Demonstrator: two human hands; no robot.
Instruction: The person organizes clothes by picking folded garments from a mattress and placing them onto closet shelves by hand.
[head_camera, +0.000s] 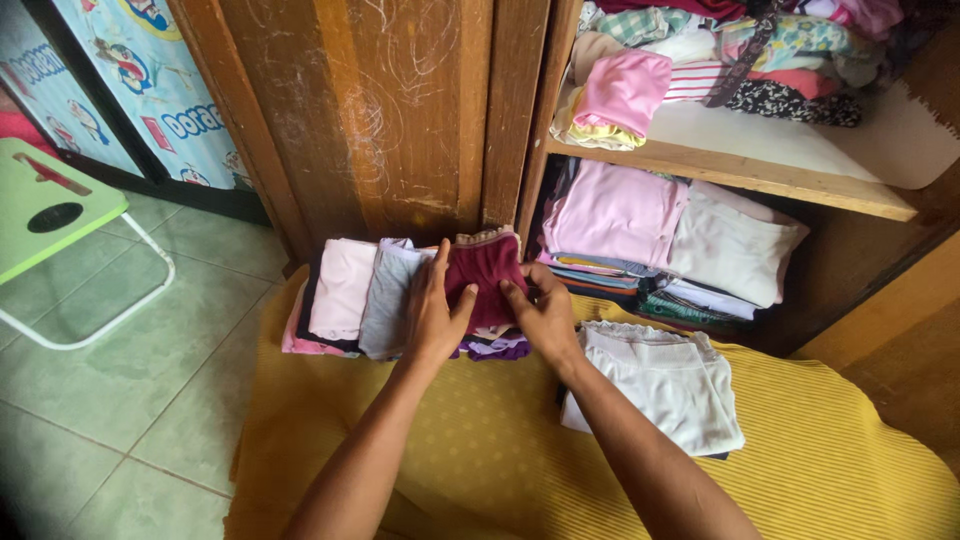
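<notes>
1. Both hands grip a folded maroon garment (485, 275) atop a row of folded clothes (360, 295) on a yellow cloth (480, 450).
2. The left hand (432, 318) clasps its left edge.
3. The right hand (545, 315) pinches its right edge.

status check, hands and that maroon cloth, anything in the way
Left hand and right hand both grip the folded maroon cloth, on a row of folded clothes. White stack just right of it, apart.

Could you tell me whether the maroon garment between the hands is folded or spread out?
Folded: the maroon garment is a compact rectangle atop a small stack, pressed by both hands.
</notes>
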